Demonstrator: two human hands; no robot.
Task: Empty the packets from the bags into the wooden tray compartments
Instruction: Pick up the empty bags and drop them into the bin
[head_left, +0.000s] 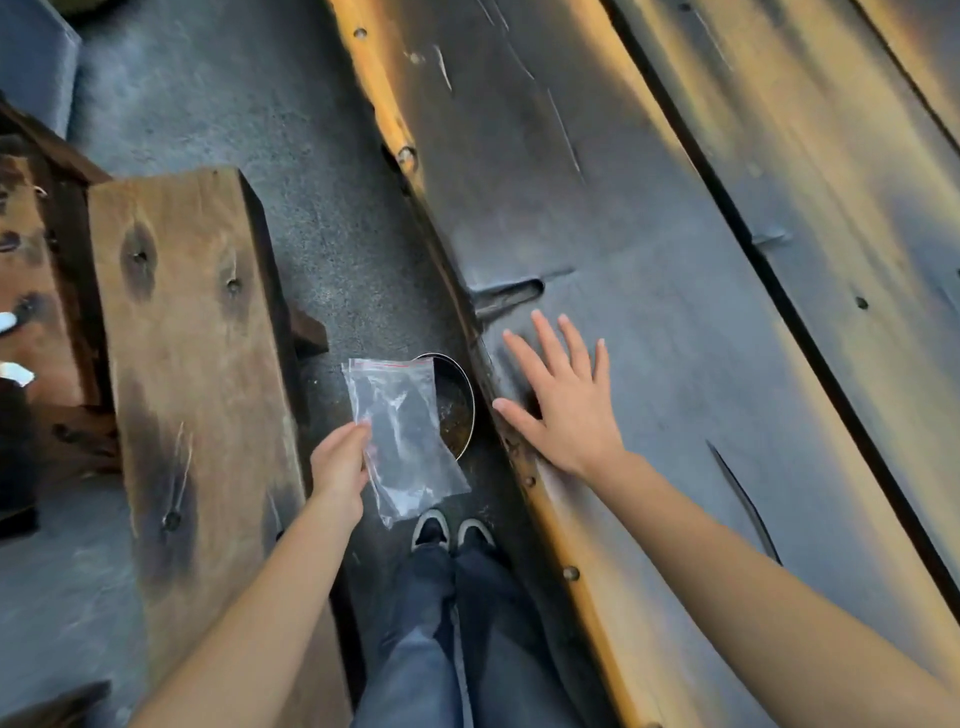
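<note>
My left hand (340, 462) pinches the edge of a clear zip bag (402, 436) with a red seal line; the bag looks empty and hangs over a round dark metal bin (460, 405) on the floor. My right hand (563, 400) lies flat with fingers spread on the dark wooden table (675, 260), close to its near edge, holding nothing. No wooden tray or packets are in view.
A wooden bench (197, 364) runs along my left. Between it and the table is a strip of grey floor where my shoes (452, 532) stand. More dark wooden furniture (31, 312) with white scraps sits at the far left.
</note>
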